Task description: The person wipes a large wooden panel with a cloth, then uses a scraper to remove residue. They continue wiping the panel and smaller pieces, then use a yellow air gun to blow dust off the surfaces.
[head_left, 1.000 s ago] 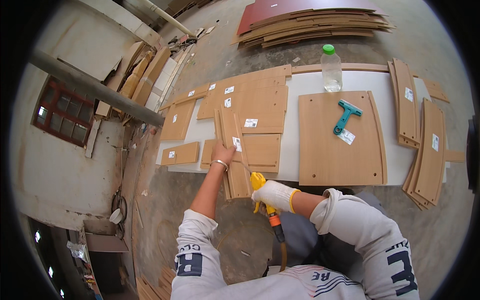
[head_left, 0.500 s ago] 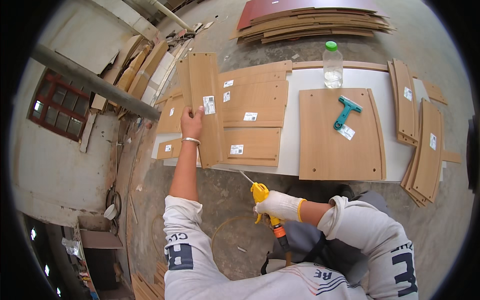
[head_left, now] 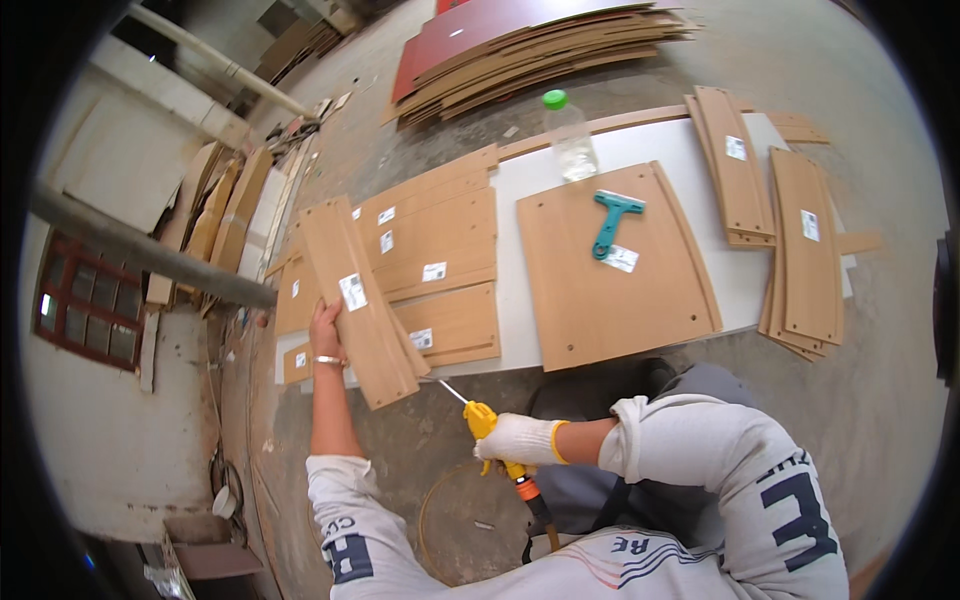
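Note:
My bare left hand point(head_left: 330, 328) grips the edge of a long wooden board point(head_left: 355, 300) with a white label and small holes. The board is tilted above the left end of the table, and another narrow panel shows behind it. In my right hand point(head_left: 510, 440), in a white glove with a yellow cuff, is a yellow air blow gun point(head_left: 481, 420). Its thin metal nozzle points up and left, close to the board's near end. An orange and black coupling joins the gun to a hose.
Several labelled boards point(head_left: 440, 230) lie on the white table point(head_left: 515, 220). A larger panel point(head_left: 620, 300) there carries a teal scraper point(head_left: 610, 222). A green-capped bottle point(head_left: 572, 145) stands behind it. Narrow boards point(head_left: 810, 250) are stacked at the right. Beyond the table lies a pile of sheets point(head_left: 520, 60).
The board in my left hand has swung from near upright to a slant, its near end closer to me. The blow gun's nozzle has come nearer to the board. The whole view has shifted.

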### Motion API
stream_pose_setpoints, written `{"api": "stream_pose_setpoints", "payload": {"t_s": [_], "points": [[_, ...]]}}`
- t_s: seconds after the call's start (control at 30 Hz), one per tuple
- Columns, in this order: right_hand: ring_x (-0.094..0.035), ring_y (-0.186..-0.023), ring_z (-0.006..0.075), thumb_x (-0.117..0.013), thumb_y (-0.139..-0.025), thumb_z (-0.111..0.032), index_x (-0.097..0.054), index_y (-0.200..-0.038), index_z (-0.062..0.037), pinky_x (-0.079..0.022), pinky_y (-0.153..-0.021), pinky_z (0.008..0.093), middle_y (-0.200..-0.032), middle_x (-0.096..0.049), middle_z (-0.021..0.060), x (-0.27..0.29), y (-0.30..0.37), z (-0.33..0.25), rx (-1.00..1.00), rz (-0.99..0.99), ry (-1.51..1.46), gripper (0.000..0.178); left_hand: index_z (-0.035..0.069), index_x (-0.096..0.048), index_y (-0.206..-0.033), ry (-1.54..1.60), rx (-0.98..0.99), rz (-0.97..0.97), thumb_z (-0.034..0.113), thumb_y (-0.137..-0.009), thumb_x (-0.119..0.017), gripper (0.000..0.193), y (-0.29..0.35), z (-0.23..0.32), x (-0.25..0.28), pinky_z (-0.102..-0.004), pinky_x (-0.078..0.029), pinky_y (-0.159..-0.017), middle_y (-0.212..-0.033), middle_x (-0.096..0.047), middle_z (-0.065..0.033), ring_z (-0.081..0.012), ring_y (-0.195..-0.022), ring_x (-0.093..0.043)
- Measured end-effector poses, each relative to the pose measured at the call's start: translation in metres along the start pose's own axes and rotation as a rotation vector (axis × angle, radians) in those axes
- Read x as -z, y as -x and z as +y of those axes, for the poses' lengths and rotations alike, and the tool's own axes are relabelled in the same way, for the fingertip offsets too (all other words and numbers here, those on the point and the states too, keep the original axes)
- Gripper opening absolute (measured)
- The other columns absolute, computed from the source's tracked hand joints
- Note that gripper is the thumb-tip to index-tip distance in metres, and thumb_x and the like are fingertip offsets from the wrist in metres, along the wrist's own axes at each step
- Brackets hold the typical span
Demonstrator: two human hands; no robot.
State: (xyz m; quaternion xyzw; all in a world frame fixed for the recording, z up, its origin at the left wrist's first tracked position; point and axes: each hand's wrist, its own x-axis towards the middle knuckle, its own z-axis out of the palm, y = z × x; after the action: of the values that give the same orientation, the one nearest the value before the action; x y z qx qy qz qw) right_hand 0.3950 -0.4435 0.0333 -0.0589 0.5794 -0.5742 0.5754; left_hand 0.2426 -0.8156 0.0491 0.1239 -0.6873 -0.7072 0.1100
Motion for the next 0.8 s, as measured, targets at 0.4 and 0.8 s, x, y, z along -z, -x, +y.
{"api": "stream_pose_setpoints", "payload": {"t_s": [0.4, 0.8], "points": [[-0.068, -0.079, 0.0156, -0.062, -0.086, -0.027, -0.069, -0.095, -0.008, -0.056, -0.071, 0.035, -0.086, -0.072, 0.0034, 0.015, -0.02, 0.014, 0.239, 0.245, -0.051, 0.022, 0.006, -0.052, -0.077, -1.162, -0.387, -0.205, 0.024, -0.089, -0.071, 0.029, 0.031, 0.036, -0.091, -0.0316, -0.04, -0.059, -0.075, -0.052, 0.0002, -0.0111, -0.068, -0.047], [-0.068, -0.072, 0.0228, -0.07, -0.083, -0.032, -0.069, -0.097, -0.0052, -0.053, -0.067, 0.0374, -0.08, -0.071, 0.0087, 0.037, 0.005, 0.027, 0.25, 0.102, 0.205, 0.031, -0.002, -0.046, -0.133, 0.715, 0.135, -0.765, 0.045, -0.084, -0.069, 0.072, 0.012, 0.006, -0.081, -0.0379, -0.056, -0.079, -0.119, -0.054, -0.0175, -0.0266, -0.092, -0.059]]}}
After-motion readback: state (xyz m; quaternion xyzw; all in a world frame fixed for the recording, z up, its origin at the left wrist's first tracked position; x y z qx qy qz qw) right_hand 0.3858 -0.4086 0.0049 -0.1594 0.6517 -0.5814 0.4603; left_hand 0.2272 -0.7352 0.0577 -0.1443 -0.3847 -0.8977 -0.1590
